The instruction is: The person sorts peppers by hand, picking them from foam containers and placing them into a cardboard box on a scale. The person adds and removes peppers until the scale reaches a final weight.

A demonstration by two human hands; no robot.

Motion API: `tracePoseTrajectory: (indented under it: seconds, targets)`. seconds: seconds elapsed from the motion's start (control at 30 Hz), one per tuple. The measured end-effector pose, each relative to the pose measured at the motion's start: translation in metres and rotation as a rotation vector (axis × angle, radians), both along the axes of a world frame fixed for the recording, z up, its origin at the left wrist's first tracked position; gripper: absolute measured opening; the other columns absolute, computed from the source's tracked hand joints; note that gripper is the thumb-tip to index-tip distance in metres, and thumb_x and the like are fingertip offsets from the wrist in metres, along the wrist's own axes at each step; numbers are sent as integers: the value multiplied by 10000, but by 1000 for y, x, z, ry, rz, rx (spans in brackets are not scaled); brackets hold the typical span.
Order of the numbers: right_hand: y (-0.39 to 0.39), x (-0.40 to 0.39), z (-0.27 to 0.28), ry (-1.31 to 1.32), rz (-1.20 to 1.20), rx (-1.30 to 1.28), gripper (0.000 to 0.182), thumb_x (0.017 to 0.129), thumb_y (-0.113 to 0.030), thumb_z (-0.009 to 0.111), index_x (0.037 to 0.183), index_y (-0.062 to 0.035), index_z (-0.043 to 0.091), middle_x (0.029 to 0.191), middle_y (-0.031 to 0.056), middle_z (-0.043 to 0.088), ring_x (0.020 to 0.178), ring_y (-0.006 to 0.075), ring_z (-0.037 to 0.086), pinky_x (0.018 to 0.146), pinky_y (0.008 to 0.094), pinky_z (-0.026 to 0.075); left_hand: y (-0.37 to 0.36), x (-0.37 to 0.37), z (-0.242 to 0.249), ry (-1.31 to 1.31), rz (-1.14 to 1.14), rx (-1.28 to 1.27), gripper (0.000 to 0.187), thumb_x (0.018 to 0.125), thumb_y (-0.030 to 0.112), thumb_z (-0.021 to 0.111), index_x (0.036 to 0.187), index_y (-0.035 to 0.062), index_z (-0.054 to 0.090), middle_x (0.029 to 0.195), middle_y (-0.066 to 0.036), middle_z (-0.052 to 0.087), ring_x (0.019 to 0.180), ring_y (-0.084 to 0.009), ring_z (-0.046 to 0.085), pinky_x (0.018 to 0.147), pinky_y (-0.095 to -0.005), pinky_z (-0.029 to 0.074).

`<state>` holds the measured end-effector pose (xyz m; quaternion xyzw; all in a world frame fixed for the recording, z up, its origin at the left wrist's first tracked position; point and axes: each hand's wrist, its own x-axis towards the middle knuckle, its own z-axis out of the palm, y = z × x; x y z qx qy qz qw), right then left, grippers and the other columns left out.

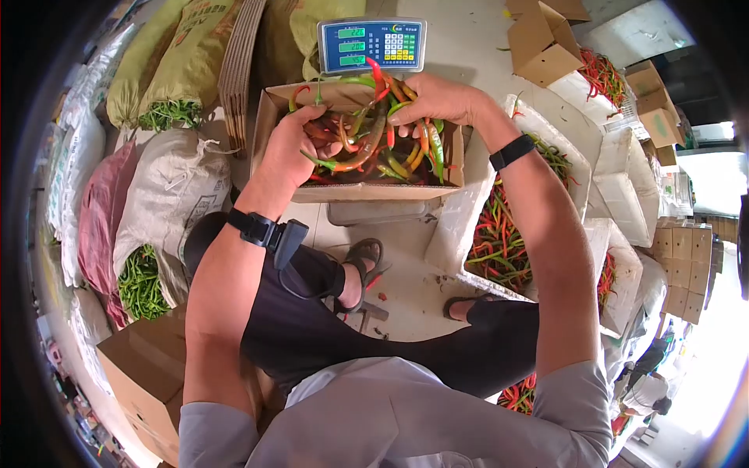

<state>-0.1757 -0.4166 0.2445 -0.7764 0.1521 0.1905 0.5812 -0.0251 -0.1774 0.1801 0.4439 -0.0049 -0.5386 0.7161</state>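
A cardboard box (367,192) holding red, green and orange chili peppers (367,148) stands in front of the scale display (371,47), whose digits are lit. At the box's left side, my left hand (292,147) has its fingers curled round some peppers. My right hand (441,101) is over the box's right part, fingers wrapped about a bunch of peppers that stick up and hang down from it. Both wrists wear black bands. Some fingertips are hidden among the peppers.
Foam boxes of peppers (499,234) stand to the right, with open cartons (546,47) behind. Sacks of green peppers (168,187) line the left, beside stacked flat cardboard (240,70). A closed carton (144,382) is at lower left. Another person (646,394) is at far lower right.
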Motion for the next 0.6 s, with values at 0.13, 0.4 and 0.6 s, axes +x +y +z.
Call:
tracePoseTrajectory:
  seconds: [0.13, 0.4, 0.6]
  targets:
    - [6, -2, 3, 40, 54, -37, 304, 863, -179, 784, 1051, 26, 659, 842, 94, 715, 724, 139, 686, 598, 273, 542, 7, 16, -8, -64, -107, 88, 170, 1013, 172, 547, 1079, 37, 625, 973, -136, 710, 785, -227, 664, 658, -317, 525]
    - [7, 5, -43, 14, 212, -851, 453, 807, -212, 776, 1156, 56, 668, 947, 179, 723, 817, 291, 697, 739, 425, 547, 22, 31, -16, -209, 83, 479, 272, 875, 215, 688, 1111, 92, 629, 1048, -74, 706, 967, -230, 643, 826, -392, 494]
    - [-2, -15, -27, -231, -52, -600, 505, 891, -186, 705, 1358, -21, 602, 1167, 192, 706, 1057, 251, 674, 930, 345, 515, 14, 6, 29, -527, 255, 408, 423, 846, 170, 688, 1247, 45, 636, 1221, -93, 641, 1193, -225, 537, 1024, -379, 391]
